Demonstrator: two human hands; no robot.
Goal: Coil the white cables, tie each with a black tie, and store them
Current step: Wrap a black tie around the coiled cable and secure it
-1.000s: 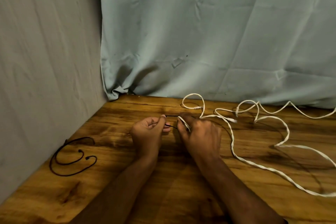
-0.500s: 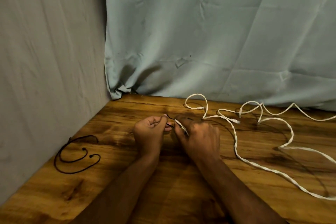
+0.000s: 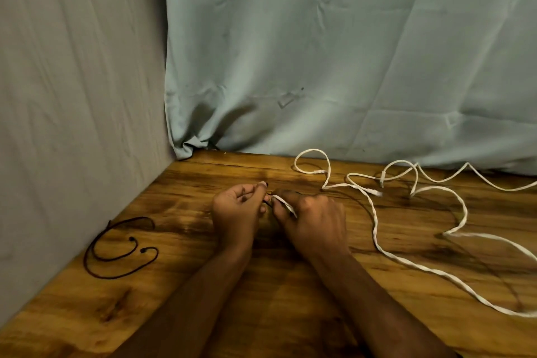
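Left hand [image 3: 236,211]: is being held just above the wooden table [image 3: 290,314], fingers curled, with thumb and forefinger pinched together on the end of a thin black tie [image 3: 268,203].
Right hand [image 3: 315,222]: is being kept close beside the left, almost touching it, fingers curled round a short white stretch of cable that is showing at the knuckles.
Black tie: only a short dark piece is being shown between the two hands; how far it is being wrapped round the cable cannot be told, since the fingers are covering it.
White cables [image 3: 374,229]: are being left loose and uncoiled across the right half of the table, running from the right hand in a long curve toward the near right edge, with further loops lying near the curtain [image 3: 348,52]; two small plug ends are seen lying among the far loops.
Spare black ties [image 3: 122,253]: are lying in open curves on the table at the left, near the grey cloth wall [image 3: 72,96], well apart from both hands.
Backdrop: a pale blue-green curtain is hanging behind the table, its hem resting on the far edge.
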